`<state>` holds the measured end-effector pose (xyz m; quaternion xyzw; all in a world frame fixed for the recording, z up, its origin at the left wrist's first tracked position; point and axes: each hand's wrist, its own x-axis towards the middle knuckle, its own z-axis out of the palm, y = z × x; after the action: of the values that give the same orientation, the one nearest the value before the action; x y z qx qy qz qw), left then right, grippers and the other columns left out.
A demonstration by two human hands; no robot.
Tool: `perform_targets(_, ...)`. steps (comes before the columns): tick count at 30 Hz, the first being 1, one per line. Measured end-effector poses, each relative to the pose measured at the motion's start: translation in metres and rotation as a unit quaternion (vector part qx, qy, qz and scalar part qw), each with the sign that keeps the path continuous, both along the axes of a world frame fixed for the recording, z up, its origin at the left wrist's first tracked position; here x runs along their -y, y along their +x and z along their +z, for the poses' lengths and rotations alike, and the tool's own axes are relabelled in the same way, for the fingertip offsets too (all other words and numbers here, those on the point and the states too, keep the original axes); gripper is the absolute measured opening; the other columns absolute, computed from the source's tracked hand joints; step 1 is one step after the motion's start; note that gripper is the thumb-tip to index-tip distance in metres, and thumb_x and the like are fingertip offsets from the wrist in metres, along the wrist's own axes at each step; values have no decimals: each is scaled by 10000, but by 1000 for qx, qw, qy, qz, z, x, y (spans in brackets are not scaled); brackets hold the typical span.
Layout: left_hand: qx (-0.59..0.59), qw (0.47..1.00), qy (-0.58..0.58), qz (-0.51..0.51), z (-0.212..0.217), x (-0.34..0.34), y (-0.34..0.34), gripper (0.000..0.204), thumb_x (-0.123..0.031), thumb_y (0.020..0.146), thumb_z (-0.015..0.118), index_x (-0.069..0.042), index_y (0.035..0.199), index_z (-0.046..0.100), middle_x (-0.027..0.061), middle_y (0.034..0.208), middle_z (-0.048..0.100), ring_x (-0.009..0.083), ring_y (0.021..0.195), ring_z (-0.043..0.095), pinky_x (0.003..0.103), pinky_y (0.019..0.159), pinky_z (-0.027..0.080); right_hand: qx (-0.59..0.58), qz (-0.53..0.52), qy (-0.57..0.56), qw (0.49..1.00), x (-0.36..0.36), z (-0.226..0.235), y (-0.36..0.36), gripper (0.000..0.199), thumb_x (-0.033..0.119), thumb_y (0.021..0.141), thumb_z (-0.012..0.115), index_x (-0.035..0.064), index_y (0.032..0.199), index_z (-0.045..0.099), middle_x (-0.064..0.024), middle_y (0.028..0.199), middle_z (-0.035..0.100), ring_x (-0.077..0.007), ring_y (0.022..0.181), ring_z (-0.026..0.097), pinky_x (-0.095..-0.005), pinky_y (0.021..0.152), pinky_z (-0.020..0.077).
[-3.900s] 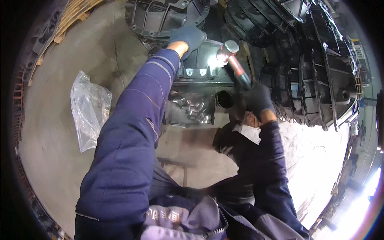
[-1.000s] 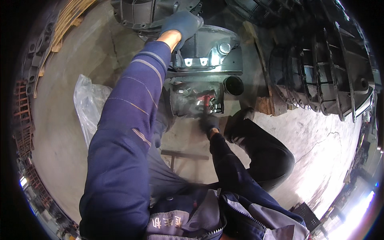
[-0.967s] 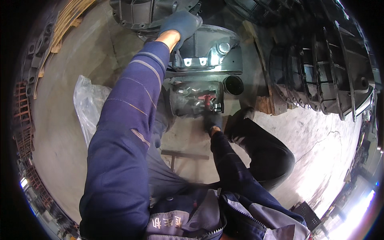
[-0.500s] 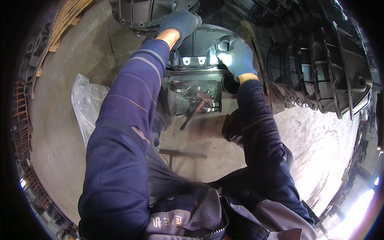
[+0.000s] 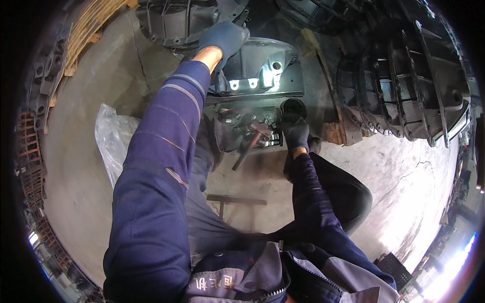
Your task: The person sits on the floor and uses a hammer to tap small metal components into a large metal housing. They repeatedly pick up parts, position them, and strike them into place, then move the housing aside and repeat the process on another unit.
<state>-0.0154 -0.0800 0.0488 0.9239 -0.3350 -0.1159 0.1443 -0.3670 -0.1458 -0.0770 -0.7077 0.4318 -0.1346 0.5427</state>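
Observation:
My left hand (image 5: pixel 224 40), in a blue-grey glove, grips the upper left edge of a dark cast metal housing (image 5: pixel 255 60); its fingertips are partly hidden. Bright light falls on the housing's right end, where a round hole shows, and small holed lugs line its near edge. My right hand (image 5: pixel 296 135), gloved too, is at the near rim of a round black can (image 5: pixel 293 107). Its fingers are dark and hard to make out. Left of the can, a shallow tray (image 5: pixel 222 139) holds small shiny cylindrical metal parts (image 5: pixel 231 117), with a hammer (image 5: pixel 251 144) lying across it.
Large ribbed dark castings (image 5: pixel 404 91) stand at the right beside wooden blocks (image 5: pixel 336 134). Another casting (image 5: pixel 174 22) sits at the far left of the housing. A clear plastic bag (image 5: pixel 113 141) and a T-shaped metal bar (image 5: pixel 237 200) lie on the concrete floor.
My right hand has left the housing's right end and come down toward me to the black can, uncovering the round hole. My left hand stays on the housing.

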Motion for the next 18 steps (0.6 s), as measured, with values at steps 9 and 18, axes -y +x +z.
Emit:
perform_targets(9,55,996,20,-64,28,-7,-18,507,-433,1028,461,-9,1018,741,282,1043,700,484,990,674,548,877,529,-131,78,-116,981,0,-50,6,275,288,877,726,42,995,758,-113,836,759,-218,840,737,-383,743,571)
perform_targets(18,-30,988,-91,-123,25,-22,-23,395,-332,1042,539,3,947,725,207,802,706,398,696,687,448,641,539,109,7,189,976,-11,-88,49,494,399,950,730,21,1261,667,-173,1241,698,-250,1109,689,-387,946,550)
